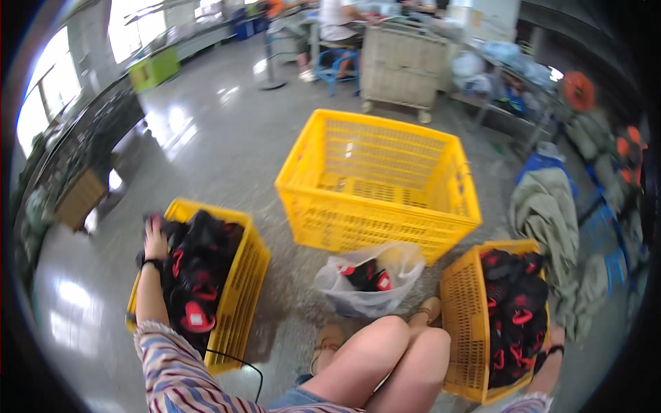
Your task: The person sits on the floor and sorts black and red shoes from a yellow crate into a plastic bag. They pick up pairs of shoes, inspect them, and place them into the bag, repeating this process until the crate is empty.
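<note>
My left hand [155,239] lies on black-and-red fabric pieces [200,258] heaped in the yellow crate [252,275] at my left. Its fingers stretch forward over the crate's far left corner. On the other side, my right hand [556,336] is at the outer edge of the right yellow crate [463,316], its fingers hidden from view. That crate also holds a heap of black-and-red pieces [518,310]. Between the two, a clear plastic bag [344,296] with a few similar pieces [368,275] stands open in front of my feet.
A large yellow crate [379,224] with nothing in it stands ahead. Grey-green cloth [544,206] hangs at the right. Farther off are a wheeled bin [403,69], a seated person [337,27] and a green box [154,69]. A thin dark cord [258,378] curves beside the left crate.
</note>
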A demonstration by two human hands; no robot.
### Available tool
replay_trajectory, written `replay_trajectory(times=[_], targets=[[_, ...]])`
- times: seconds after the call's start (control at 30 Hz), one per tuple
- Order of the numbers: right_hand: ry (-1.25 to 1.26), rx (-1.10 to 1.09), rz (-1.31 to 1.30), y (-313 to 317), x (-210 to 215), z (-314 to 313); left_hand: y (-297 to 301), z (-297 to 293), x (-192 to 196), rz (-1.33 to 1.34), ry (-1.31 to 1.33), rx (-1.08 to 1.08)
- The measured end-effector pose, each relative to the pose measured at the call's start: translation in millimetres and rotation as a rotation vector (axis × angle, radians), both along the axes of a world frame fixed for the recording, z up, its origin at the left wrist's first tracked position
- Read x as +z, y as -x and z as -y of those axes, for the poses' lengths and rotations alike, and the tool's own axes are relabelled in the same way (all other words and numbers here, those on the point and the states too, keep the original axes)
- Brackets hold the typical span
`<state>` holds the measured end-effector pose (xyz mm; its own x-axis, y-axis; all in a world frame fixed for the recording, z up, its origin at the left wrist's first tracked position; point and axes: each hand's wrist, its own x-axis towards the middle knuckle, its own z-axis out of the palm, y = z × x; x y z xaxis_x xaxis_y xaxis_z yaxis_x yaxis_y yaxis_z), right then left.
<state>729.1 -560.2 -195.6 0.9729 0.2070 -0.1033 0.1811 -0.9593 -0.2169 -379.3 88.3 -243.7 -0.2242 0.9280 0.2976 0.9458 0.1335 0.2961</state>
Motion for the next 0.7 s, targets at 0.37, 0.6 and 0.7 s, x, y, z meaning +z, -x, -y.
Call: replay_trajectory(times=[0.37,0.6,0.7], targets=[[-0.724,0.707,-0.042,140.2,70.8,-234.5,-75.2,-39.4,78.6,-0.408,0.677,-0.280],[0.028,1.529,-0.151,294.7,-25.8,-427.0,-356.4,11.7,128.6,0.197,0.600,-1.084],[0.087,1.711,-0.310,355.1,-64.1,-467.4,-448.3,41.3,21.6,0.068,0.518,-1.473]])
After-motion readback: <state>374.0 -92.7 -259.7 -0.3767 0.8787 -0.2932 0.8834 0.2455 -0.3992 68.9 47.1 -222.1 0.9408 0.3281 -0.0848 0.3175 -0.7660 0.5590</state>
